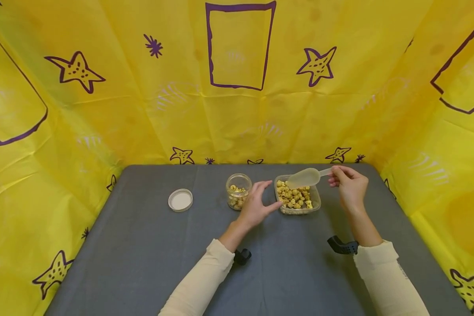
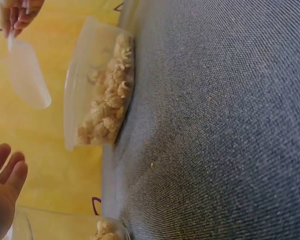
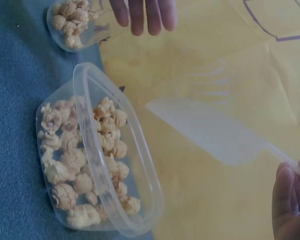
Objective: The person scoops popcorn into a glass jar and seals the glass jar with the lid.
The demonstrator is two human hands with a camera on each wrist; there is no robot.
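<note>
My right hand [image 1: 352,186] pinches the thin handle of a translucent plastic scoop [image 1: 305,177], its bowl over a clear plastic tub [image 1: 318,202]. Caramel popcorn [image 3: 72,165] lies in that tub, and in the right wrist view the scoop shows above the rim. Between the tub and a round glass jar [image 1: 238,177] is my left hand [image 1: 256,206], fingers extended and apart, holding nothing. The jar stands upright without a lid, with popcorn [image 1: 236,201] in its lower part. My left hand overlaps the jar's right side in the head view.
A white round lid [image 1: 180,200] lies on the grey cloth-covered table [image 1: 142,254], left of the jar. Yellow sheeting [image 1: 237,118] with purple drawings rises behind the table and along both sides. Each wrist wears a dark camera mount [image 1: 342,245].
</note>
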